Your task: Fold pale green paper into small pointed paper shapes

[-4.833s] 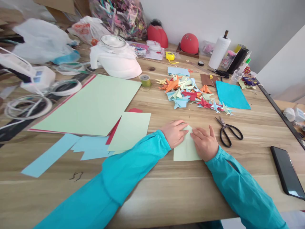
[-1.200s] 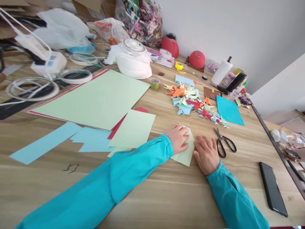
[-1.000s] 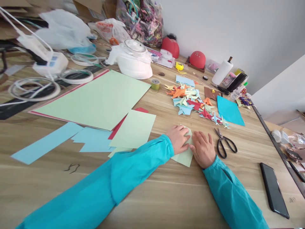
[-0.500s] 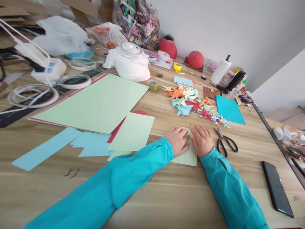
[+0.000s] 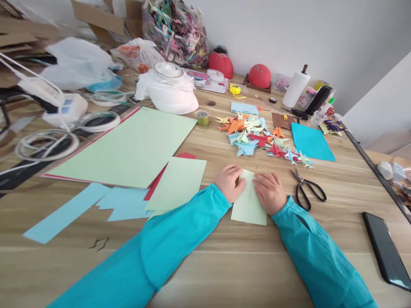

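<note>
A pale green sheet of paper lies on the table between my hands, its upper part slightly covered by fingers. My left hand rests along the sheet's left edge, thumb apart from the slightly bent fingers, with a gap between them. Stretched fingers of my right hand lie flat on the sheet's right side. Black-handled scissors rest on the table just right of my right hand, blades pointing away. Beyond my hands is a pile of folded paper shapes in several colours.
To the left are a green sheet, light blue paper pieces and a large green sheet stack. A phone lies at the right. Farther back are turquoise paper, a thread spool and coiled white cables.
My hands have moved apart, baring the sheet's middle; the left hand has shifted left to its edge. The camera view has shifted slightly.
</note>
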The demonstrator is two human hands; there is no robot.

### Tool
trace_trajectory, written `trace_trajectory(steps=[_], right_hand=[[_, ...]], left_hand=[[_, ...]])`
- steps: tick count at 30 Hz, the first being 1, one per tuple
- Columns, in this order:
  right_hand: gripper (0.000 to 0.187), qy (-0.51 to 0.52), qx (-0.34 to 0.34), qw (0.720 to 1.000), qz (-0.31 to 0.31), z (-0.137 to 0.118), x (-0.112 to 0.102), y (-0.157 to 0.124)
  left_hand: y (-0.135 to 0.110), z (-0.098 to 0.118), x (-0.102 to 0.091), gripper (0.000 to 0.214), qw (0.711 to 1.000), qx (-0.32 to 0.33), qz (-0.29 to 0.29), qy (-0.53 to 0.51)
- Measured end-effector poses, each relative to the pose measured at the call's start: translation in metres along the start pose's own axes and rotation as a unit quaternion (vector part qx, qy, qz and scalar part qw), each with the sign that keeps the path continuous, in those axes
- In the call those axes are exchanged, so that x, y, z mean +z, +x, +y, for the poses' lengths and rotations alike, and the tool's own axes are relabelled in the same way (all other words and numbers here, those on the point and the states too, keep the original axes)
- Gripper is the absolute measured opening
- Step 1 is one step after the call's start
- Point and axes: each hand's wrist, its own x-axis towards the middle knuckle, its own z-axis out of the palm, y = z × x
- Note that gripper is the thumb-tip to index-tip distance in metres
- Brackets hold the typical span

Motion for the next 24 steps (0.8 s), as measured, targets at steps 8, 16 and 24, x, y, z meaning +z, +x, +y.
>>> trace_trajectory(steps=[8,16,24], right_hand=[[0.026,-0.006,-0.002,1.000,-0.030,-0.002,-0.002,0.000],[0.024,0.005,0.007,0.999,-0.046,-0.002,-0.006,0.002],[0.024,0.037,0.046,0.998,-0.005,0.004,-0.003,0.002]], left_hand=[[-0.003,0.010,-0.003,0.027,0.997,0.067,0.012,-0.036],[-0.006,0.017,-0.008,0.029,0.985,0.163,-0.044,-0.016],[-0.007,0.015,-0.004,0.025,0.982,0.179,-0.061,-0.006]])
